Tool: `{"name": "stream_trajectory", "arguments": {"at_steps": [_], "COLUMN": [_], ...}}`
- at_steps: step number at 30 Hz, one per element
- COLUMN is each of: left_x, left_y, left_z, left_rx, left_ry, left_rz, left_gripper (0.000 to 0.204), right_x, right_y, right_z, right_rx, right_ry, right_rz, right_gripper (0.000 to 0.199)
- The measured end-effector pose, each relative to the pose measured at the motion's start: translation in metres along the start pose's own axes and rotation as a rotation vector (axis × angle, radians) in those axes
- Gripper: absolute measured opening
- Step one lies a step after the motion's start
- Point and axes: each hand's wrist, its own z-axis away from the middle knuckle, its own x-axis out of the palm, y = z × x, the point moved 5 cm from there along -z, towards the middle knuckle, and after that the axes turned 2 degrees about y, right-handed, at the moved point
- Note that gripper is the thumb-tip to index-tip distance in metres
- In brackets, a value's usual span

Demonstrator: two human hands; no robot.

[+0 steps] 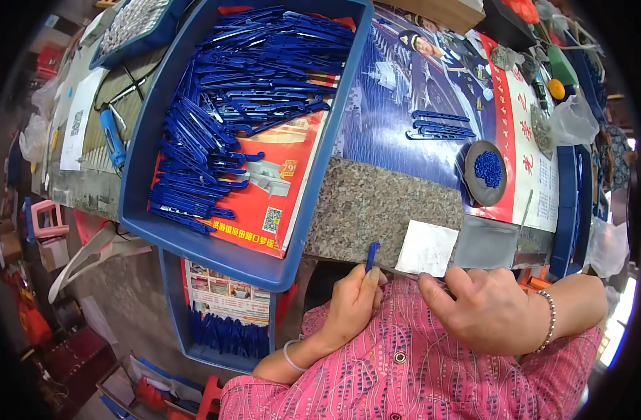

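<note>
My left hand (350,302) pinches a slim blue plastic piece (372,255) upright between thumb and fingers, at the table's near edge. It looks like the long blue pieces in the tray. My right hand (480,309) is closed just right of it, thumb and fingers pressed together. A thin dark sliver shows by that thumb, but I cannot make out what it belongs to. Just beyond the hands lies a white paper square (428,249). A round dish (473,164) of small blue beads stands farther off, with several blue pieces (441,127) lying behind it.
A large blue tray (362,52) heaped with long blue pieces (264,70) stands at the left, with a second blue bin (172,308) below it. A blue-handled tool (113,138) lies left of the tray. At the right are a blue container (567,210) and plastic bags (574,120).
</note>
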Motion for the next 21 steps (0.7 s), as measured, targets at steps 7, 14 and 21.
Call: {"name": "stream_trajectory", "arguments": {"at_steps": [7,14,21], "left_x": [-0.001,-0.003,0.000], "left_y": [-0.002,-0.011,-0.012], "left_z": [-0.001,-0.002,-0.001], "left_rx": [0.004,-0.142,-0.147], "left_ry": [0.008,-0.115,-0.141], "left_rz": [-0.004,0.335,0.382], "left_gripper": [0.026,0.025,0.024], "right_x": [-0.008,-0.016,-0.018], "right_y": [-0.012,-0.008,-0.013], "right_z": [-0.008,-0.021,-0.019], "right_rx": [-0.029,-0.080,-0.018], "right_ry": [-0.037,-0.107,-0.097], "right_rz": [0.171,0.145,0.118], "right_gripper": [0.038,0.037,0.035]}}
